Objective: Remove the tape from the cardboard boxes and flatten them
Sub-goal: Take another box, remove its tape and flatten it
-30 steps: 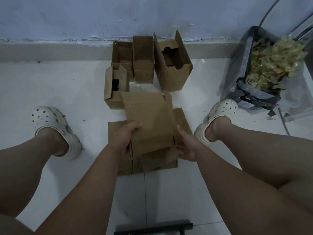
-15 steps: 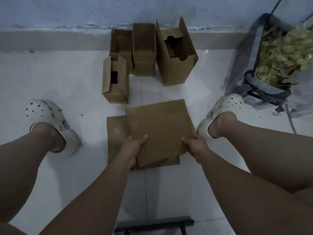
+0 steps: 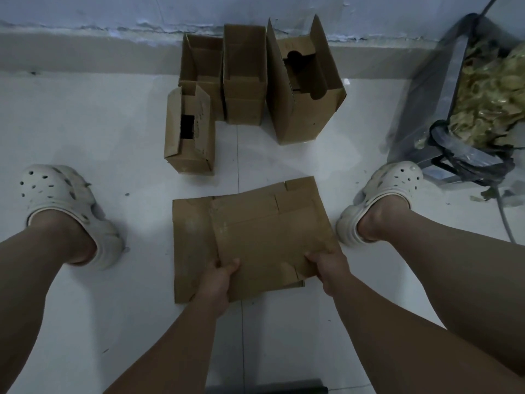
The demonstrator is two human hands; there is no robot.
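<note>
A flattened cardboard box (image 3: 270,234) lies between my feet on top of another flat piece of cardboard (image 3: 191,243). My left hand (image 3: 217,282) grips its near edge with the thumb on top. My right hand (image 3: 331,265) grips the near right corner the same way. Further off stand several unflattened boxes: a small one (image 3: 189,137) at the front left, two open ones (image 3: 244,75) by the wall, and a larger one (image 3: 305,86) with a cut-out flap on the right.
White tiled floor (image 3: 113,123) runs to a wall with a grey skirting. My feet in white clogs (image 3: 62,206) flank the flat cardboard. A clear bag of crumpled tape scraps (image 3: 488,89) leans at the right. A dark bar (image 3: 267,389) lies at the bottom edge.
The box went from held up and half folded to pressed flat onto the cardboard pile. Both hands moved down and nearer to me with it, holding its near edge.
</note>
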